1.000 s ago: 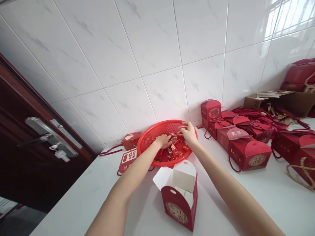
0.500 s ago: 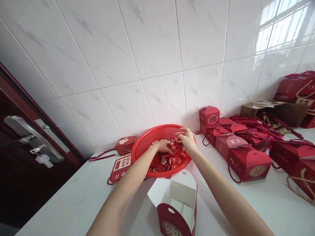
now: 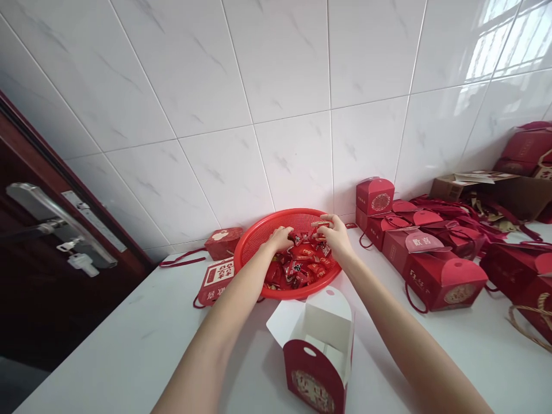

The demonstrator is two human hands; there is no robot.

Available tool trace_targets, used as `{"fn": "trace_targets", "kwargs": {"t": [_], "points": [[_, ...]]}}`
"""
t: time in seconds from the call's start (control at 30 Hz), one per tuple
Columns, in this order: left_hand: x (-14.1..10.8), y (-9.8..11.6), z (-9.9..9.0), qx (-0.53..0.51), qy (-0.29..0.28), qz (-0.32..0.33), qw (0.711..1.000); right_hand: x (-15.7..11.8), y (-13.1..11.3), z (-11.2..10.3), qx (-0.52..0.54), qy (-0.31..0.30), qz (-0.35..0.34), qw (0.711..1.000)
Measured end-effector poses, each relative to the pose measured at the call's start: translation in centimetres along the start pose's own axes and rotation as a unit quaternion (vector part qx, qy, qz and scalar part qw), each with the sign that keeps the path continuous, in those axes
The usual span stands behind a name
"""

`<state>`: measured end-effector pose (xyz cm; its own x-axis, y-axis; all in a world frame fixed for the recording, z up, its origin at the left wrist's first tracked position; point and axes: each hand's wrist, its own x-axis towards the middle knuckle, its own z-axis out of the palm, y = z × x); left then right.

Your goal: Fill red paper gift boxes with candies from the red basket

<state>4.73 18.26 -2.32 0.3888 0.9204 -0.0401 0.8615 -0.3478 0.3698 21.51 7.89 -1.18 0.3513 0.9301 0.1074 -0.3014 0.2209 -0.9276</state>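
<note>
A red plastic basket (image 3: 259, 230) with a mesh wall stands against the tiled wall, with many red wrapped candies (image 3: 302, 267) in it. Over its back part, my left hand (image 3: 281, 237) has bent fingers closed at a wrapped candy (image 3: 295, 239), partly hidden. Facing it at the basket's right side, my right hand (image 3: 334, 233) has curled fingers around a small wrapped candy (image 3: 319, 223). In front of the basket, between my forearms, stands an open red gift box (image 3: 310, 374) with white insides and raised flaps; no candies show in its visible part.
Closed red gift boxes (image 3: 446, 279) stand in rows at the right. Behind them lie dark red ribbons (image 3: 448, 207) and a cardboard box (image 3: 526, 192). Two red boxes (image 3: 218, 282) sit left of the basket on the white tabletop (image 3: 142, 339). A door handle (image 3: 56, 224) is at far left.
My left hand has drawn up from the candies toward the basket's back, its fingers closing. The candies lie differently, heaped higher. My right hand stays near the right rim. The view has shifted slightly.
</note>
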Motion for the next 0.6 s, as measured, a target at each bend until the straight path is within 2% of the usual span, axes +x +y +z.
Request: {"fn": "trace_targets", "kwargs": {"t": [0.17,0.33,0.47,0.6], "points": [[0.3,-0.6,0.9,0.009,-0.058,-0.015,0.998,-0.1,-0.2,0.0,-0.004,-0.004,0.002,1.0],[0.6,0.3,0.8,-0.03,-0.086,0.021,0.996,-0.3,-0.5,0.0,-0.004,-0.008,0.008,1.0],[0.4,0.9,0.5,-0.099,-0.103,0.061,0.988,-0.4,-0.6,0.1,-0.003,-0.011,0.011,1.0],[0.2,1.0,-0.3,-0.21,-0.113,0.085,0.967,-0.5,-0.8,0.1,-0.001,-0.013,0.012,1.0]]}}
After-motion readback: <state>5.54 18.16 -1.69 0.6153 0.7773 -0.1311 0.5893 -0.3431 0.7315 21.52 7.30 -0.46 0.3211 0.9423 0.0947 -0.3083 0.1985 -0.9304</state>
